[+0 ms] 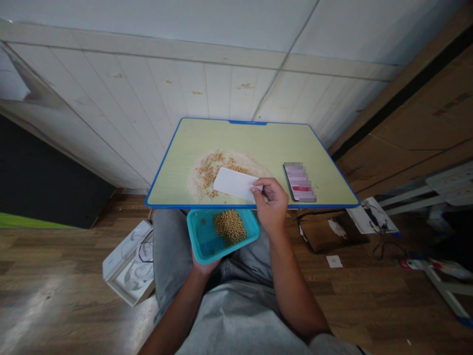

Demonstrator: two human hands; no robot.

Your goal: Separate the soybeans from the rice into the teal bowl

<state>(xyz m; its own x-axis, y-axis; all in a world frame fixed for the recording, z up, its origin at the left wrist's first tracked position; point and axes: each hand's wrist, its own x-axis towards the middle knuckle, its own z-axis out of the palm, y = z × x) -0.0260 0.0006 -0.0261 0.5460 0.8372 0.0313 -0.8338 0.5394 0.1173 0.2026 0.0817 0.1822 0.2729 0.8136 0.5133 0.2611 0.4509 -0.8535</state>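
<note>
A pile of white rice mixed with soybeans (209, 172) lies on a small green table with a blue rim (321, 148). My right hand (271, 202) pinches a white card (234, 184) held flat over the near edge of the pile. My left hand (204, 265) holds a teal tray (201, 236) from underneath, just below the table's front edge over my lap. A heap of soybeans (229, 227) sits in the tray's right half. Most of my left hand is hidden under the tray.
A phone (299, 181) lies on the table's right side. On the wooden floor, an open white box (129, 268) sits at left, and a cardboard piece (325, 231), cables and papers at right. Cardboard boxes (417, 128) stand right; a white panelled wall is behind.
</note>
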